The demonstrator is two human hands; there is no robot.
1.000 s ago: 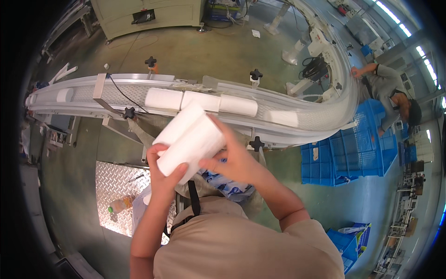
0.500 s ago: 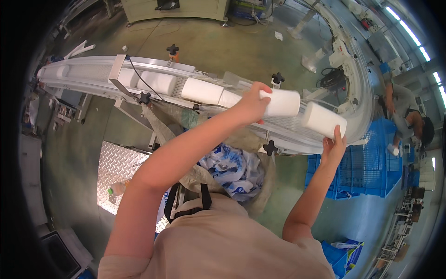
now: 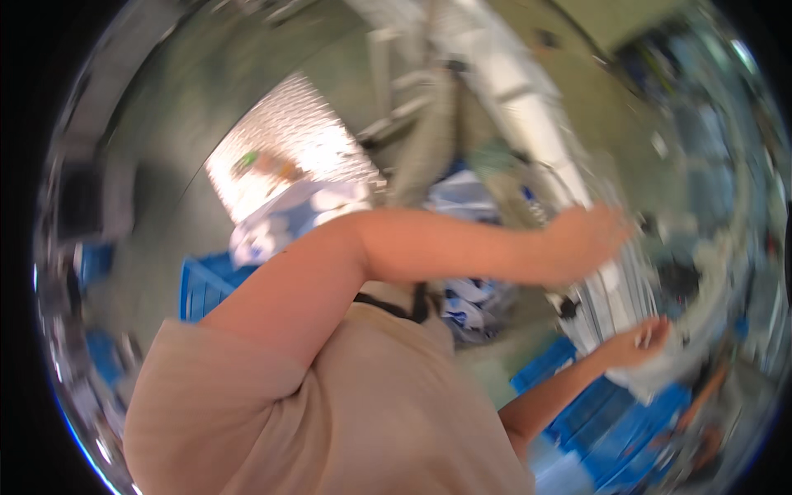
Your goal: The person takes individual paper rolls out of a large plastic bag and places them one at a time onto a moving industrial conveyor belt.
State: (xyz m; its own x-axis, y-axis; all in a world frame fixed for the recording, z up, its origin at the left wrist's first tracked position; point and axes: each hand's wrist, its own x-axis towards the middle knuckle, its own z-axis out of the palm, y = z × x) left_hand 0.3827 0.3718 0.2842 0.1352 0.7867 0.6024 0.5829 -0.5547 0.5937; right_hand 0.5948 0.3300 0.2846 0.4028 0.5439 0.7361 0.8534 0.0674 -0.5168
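Note:
Motion smears the picture. My left hand (image 3: 587,243) reaches across over a conveyor (image 3: 617,301); its fingers are too blurred to show their grip, and no roll shows clearly in them. White paper-like rolls (image 3: 568,177) lie in line on the belt just beyond that hand. My right hand (image 3: 639,340) is lower, beside the conveyor's near end and above blue plastic crates (image 3: 615,429). Its fingers look partly curled, but blur hides whether they hold anything. A whitish, blurred shape (image 3: 652,379) lies just under the right hand.
A shiny metal tread plate (image 3: 297,124) bears a bottle with a green cap (image 3: 250,161). White-and-blue plastic bags (image 3: 470,305) bunch between my body and the conveyor. Another blue crate (image 3: 206,285) stands at the left, and another person's arm (image 3: 705,396) shows at the right.
My view has swung round, so the conveyor now runs steeply down the right side. Both hands earlier had white rolls at their fingers; those two rolls no longer show clearly there.

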